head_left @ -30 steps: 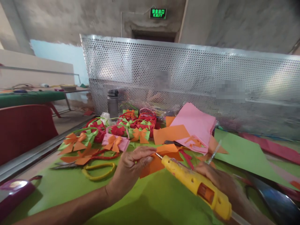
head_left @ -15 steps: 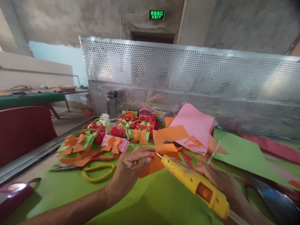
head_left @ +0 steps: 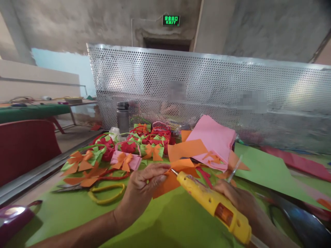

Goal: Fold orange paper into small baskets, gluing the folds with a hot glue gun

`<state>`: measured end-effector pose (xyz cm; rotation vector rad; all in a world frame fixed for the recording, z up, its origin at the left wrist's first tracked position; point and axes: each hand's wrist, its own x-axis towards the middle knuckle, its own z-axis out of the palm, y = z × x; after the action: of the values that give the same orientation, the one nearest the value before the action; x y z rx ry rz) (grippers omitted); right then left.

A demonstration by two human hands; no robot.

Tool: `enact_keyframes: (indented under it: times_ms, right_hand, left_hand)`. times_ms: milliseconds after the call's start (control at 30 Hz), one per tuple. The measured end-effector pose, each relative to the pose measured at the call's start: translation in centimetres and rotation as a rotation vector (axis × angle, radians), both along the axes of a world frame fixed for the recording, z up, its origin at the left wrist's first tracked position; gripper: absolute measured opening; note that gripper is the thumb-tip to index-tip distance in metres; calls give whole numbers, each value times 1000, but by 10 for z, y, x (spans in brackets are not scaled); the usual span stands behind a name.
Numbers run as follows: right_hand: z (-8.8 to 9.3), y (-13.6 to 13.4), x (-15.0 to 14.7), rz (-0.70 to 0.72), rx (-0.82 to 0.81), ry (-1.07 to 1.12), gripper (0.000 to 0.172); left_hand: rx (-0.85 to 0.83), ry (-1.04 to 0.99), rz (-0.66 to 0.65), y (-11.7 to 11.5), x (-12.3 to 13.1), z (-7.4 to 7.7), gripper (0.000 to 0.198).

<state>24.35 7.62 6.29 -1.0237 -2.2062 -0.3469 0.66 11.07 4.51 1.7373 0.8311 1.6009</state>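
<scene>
My left hand (head_left: 146,184) pinches a piece of orange paper (head_left: 165,187) between thumb and fingers, over the green table covering. Wrapped round a yellow hot glue gun (head_left: 201,198) is my right hand (head_left: 236,196); a clear glue stick sticks out of the gun's rear end. The metal nozzle points left and meets the orange paper close to my left fingertips; whether it touches cannot be made out. Left of my left hand lie scissors with yellow handles (head_left: 107,193) and an orange paper bow (head_left: 86,175).
Small decorated paper bags (head_left: 126,160) crowd the table's back left, before a grey bottle (head_left: 123,119). Pink paper sheets (head_left: 209,137) and green sheets (head_left: 266,165) lie back right. A perforated metal panel (head_left: 207,82) stands behind. A purple tool (head_left: 15,220) rests at the left.
The view has shifted slightly. Both hands, the glue gun and the orange paper keep almost the same places relative to each other.
</scene>
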Motion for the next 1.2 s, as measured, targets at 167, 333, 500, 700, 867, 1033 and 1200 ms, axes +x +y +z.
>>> enact_keyframes:
  times_ms: [167, 333, 500, 700, 867, 1033, 1200]
  right_hand:
    - [0, 2, 3, 40, 30, -31, 5]
    - [0, 0, 3, 48, 5, -57, 7]
    - [-2, 0, 1, -42, -25, -30, 11]
    - [1, -4, -1, 14, -11, -31, 9]
    - [-1, 0, 0, 25, -8, -7, 5]
    - [-8, 9, 6, 77, 42, 5, 5]
    - [-15, 10, 6, -75, -46, 101, 7]
  left_hand:
    - [-33, 4, 5, 0, -1, -1, 18]
    - [-34, 12, 4, -2, -1, -2, 16]
    - [-26, -26, -7, -2, -1, 0, 19]
    - [-35, 26, 20, -2, -1, 1, 16]
    - [-11, -3, 1, -1, 0, -1, 18]
    - [-21, 6, 6, -2, -1, -3, 19]
    - [-64, 26, 27, -5, -2, 0, 15]
